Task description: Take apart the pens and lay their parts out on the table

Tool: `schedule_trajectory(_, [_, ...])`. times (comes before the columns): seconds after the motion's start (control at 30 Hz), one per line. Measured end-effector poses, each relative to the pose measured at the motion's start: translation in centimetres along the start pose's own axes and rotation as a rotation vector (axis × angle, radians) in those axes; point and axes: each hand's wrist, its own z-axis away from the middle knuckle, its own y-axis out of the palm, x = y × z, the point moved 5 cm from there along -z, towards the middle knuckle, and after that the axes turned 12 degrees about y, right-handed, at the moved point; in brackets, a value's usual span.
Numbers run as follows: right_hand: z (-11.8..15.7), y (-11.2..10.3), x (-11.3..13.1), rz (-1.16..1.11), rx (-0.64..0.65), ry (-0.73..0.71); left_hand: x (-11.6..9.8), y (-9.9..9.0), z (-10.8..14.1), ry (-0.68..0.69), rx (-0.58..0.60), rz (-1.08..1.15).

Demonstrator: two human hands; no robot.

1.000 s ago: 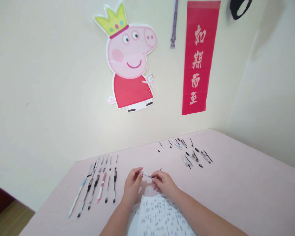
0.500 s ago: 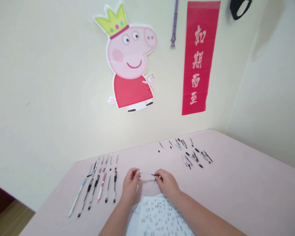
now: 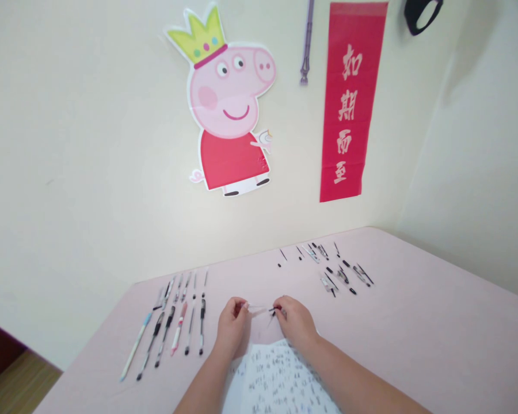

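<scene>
My left hand pinches one end of a thin clear pen tube above the pink table. Opposite it, my right hand has its fingertips closed on a small dark pen part near the tube's right end. Whether the two pieces touch is too small to tell. Another thin piece slants down below the right fingertips. Between my forearms lies a paper covered with handwriting.
Pens stand in two rows on the left of the table. Several disassembled pen parts lie at the back right. Behind the table, the wall bears a pig cutout and a red banner.
The dark part in my right fingers now shows a light stretch between it and the tube. My left hand has shifted slightly to the right.
</scene>
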Motion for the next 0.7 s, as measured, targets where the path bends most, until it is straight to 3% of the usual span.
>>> schedule_trajectory(0.23, [0.2,0.0,0.4,0.008,0.021,-0.045,-0.2,0.9,0.3,0.03,0.096,-0.084])
schedule_trajectory(0.53, [0.2,0.1,0.5,-0.037,0.05,-0.04,-0.5,1.9,0.6,0.18,0.29,-0.339])
schedule_trajectory(0.7, [0.3,0.4,0.5,-0.023,0.055,-0.06,-0.5,2.2,0.7,0.232,0.332,-0.334])
